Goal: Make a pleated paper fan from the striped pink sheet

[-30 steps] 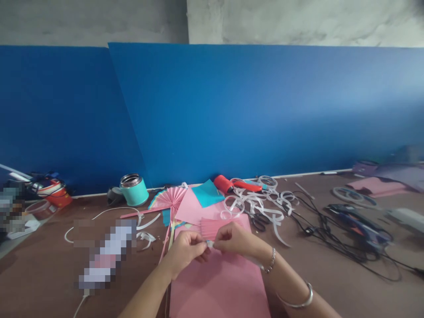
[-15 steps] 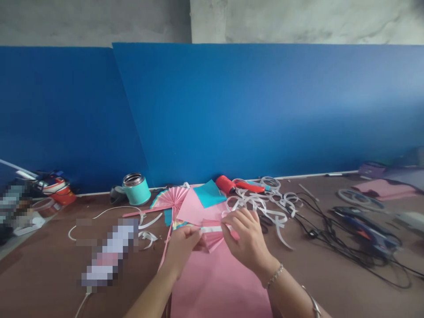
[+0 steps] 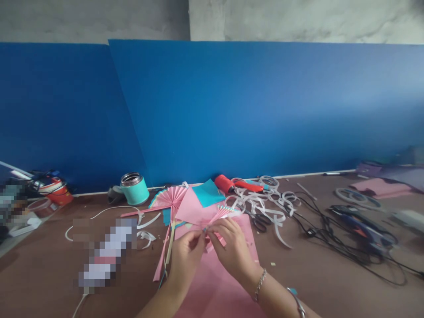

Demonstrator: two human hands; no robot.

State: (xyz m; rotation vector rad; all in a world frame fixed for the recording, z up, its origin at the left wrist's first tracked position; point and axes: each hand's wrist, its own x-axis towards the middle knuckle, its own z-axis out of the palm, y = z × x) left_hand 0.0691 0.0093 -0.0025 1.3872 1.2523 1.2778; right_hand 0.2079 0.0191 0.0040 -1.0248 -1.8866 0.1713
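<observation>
My left hand [image 3: 188,252] is closed, thumb and forefinger pinching the gathered middle of a pleated pink paper fan [image 3: 221,214]. My right hand [image 3: 231,245] meets it there, fingertips also closed on the pleated paper. The fan's folds spread beyond my right fingers, with a white and blue zigzag edge; the pinched spot is mostly hidden by my fingers. Below both hands lies a large pink sheet [image 3: 215,291]. Just ahead are a smaller pink sheet [image 3: 190,207], a blue paper square [image 3: 208,193] and an opened pink pleated fan [image 3: 170,198].
Curled white strips [image 3: 261,203] lie beside dark-handled scissors [image 3: 260,222] and a red roll [image 3: 224,183]. A turquoise cup [image 3: 137,191] stands at the back left. Black cables [image 3: 327,238] run across the right. A blue partition [image 3: 248,106] borders the brown table.
My hands have come together from holding a white strip stretched between them. The pleated paper now fans out beyond my right fingers, and the scissors have come into view.
</observation>
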